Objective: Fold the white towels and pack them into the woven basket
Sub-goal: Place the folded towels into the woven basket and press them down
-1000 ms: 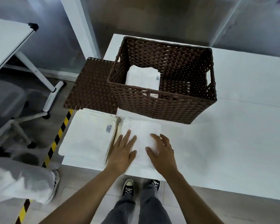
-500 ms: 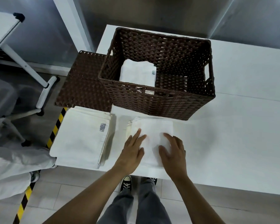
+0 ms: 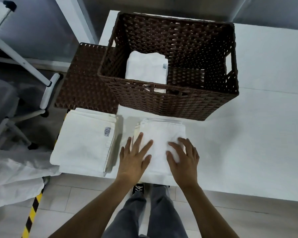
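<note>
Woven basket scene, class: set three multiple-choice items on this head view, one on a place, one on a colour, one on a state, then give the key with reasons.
1. Where does the stack of unfolded towels lie?
A. inside the basket
B. at the table's left edge, beside the folded towel
C. on the floor

2. What colour is the woven basket?
A. dark brown
B. white
C. yellow

3. How do the hands meet the folded towel on the table?
A. both lift it
B. only one touches it
C. left hand and right hand rest flat on it

Key: B, the stack lies left of the folded towel; A, its weave is dark brown; C, both palms lie on it with the fingers spread.
</note>
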Demonstrator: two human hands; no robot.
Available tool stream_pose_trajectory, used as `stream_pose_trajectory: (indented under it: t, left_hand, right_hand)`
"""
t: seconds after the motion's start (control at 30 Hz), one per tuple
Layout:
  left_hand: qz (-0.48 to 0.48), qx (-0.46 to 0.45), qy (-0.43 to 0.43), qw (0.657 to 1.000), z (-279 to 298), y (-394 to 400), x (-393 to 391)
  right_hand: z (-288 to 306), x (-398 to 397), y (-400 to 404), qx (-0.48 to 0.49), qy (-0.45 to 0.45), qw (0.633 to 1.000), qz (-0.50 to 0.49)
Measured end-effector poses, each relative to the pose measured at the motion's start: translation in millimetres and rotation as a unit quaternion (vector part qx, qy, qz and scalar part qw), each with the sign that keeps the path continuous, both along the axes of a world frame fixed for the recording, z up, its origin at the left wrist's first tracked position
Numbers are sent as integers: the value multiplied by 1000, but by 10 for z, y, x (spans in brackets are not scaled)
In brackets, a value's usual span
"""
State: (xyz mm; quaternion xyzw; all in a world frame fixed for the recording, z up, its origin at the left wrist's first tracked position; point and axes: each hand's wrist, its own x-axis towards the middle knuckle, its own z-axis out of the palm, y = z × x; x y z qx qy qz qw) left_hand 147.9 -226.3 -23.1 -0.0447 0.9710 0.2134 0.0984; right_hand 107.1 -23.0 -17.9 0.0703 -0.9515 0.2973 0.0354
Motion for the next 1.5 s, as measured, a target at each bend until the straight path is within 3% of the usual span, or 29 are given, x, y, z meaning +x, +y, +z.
stream_pose_trajectory:
  t: [0.17,0.3,0.63,0.8,1.03,1.27,1.5]
  left_hand:
    - [65,161,-80,982,55,33,-117]
    - [87,281,-89,951,92,-7,-198]
    - [157,349,-148,912,111,-17,-494]
    - [143,362,-139,910,100,38,-343]
    - [154,422,-152,880,109,25,93]
    - [137,406,-167,888,76,-77,427]
    - [148,405,-189,882,77,-102,680]
  right_hand:
    - [7,-66,-46,-130,-185,973,-38]
    - [29,-146,-62,-131,-252,959,-2]
    - [-36,-381,100,-183,-297,937,13]
    - [-121,-37,225,-243,-277,929,-19]
    - [-8,273,250,-243,-318,916,-3]
    - [-4,681,265,-237,-366,900,3]
    - [-13,996,150,-218,-352,910,4]
